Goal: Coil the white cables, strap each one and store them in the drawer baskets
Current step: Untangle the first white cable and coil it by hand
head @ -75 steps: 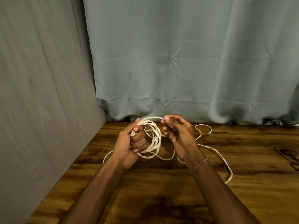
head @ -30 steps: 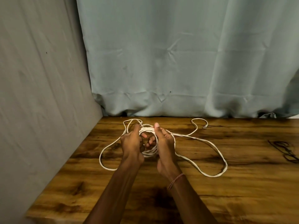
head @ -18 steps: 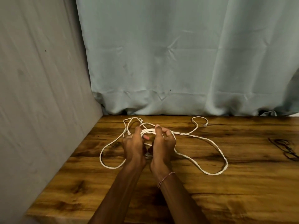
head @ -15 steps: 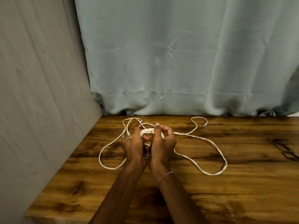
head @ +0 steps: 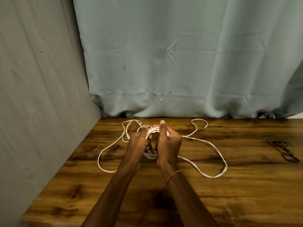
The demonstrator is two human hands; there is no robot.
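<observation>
A white cable point(head: 218, 151) lies on the wooden table point(head: 213, 202), part of it wound into a small coil between my hands. My left hand point(head: 138, 143) grips the coil's left side, thumb on top. My right hand point(head: 168, 143) grips the right side, thumb raised over the strands. Loose loops trail out to the left and to the right on the table. One cable end with its plug point(head: 204, 127) rests near the curtain. The coil's middle is hidden behind my fingers.
A thin dark cable or strap point(head: 283, 150) lies at the table's right side. A grey-green curtain point(head: 180, 63) hangs along the back edge and a grey cloth wall point(head: 41, 95) closes the left side. No drawer or basket is in view.
My hands came down from mid-air to the table and closed together on the coil. The loose loops have spread flat on the wood. Over the last half second little has moved.
</observation>
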